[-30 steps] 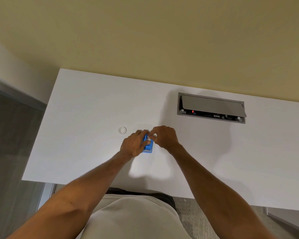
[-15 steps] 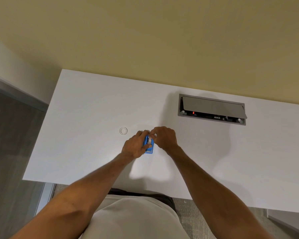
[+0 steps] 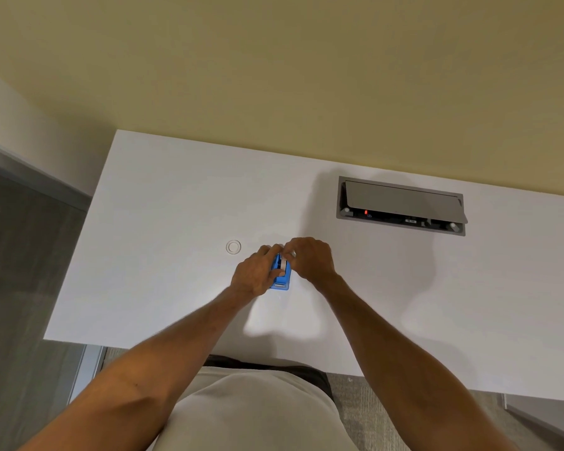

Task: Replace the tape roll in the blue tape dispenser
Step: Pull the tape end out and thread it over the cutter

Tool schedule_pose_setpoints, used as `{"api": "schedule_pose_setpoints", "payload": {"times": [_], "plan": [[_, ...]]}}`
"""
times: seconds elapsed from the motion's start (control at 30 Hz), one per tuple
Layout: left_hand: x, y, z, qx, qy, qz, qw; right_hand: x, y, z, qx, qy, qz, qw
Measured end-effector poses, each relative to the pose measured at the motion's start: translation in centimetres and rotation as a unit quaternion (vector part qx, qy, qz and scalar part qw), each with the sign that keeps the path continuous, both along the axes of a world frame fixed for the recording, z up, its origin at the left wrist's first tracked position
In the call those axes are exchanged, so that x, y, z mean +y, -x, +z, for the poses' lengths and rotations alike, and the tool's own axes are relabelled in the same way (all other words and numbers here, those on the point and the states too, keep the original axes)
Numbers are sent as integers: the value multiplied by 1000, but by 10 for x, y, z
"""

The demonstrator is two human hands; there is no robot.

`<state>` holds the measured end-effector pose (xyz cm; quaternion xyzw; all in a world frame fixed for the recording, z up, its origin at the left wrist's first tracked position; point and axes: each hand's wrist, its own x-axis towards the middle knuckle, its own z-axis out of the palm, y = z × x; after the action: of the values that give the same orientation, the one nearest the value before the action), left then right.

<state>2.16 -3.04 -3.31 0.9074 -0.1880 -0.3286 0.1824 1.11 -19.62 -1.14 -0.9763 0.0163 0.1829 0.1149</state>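
Just right of the clear ring, I am clamping the blue tape dispenser steady in my left hand while my right hand is pinching the tape roll, seating it squarely.

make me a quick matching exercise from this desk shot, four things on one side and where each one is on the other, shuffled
Things:
1. blue tape dispenser
2. clear ring
3. grey cable box
4. left hand

Places:
A. set into the white desk, far right
B. gripping the dispenser's left side
C. lying alone, left of both hands
D. between the hands

Pairs: 1-D, 2-C, 3-A, 4-B
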Motion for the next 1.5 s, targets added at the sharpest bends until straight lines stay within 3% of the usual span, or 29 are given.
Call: {"api": "schedule_pose_setpoints", "payload": {"times": [0.2,0.97,1.5], "plan": [[0,0,-1,45,33,60,997,-2,0,-1,8,-21,9,1000],[3,-2,1,29,32,19,999,-5,4,-5,4,-13,15,1000],[2,-3,5,4,18,9,1000,-7,12,-9,-5,-60,28,998]]}}
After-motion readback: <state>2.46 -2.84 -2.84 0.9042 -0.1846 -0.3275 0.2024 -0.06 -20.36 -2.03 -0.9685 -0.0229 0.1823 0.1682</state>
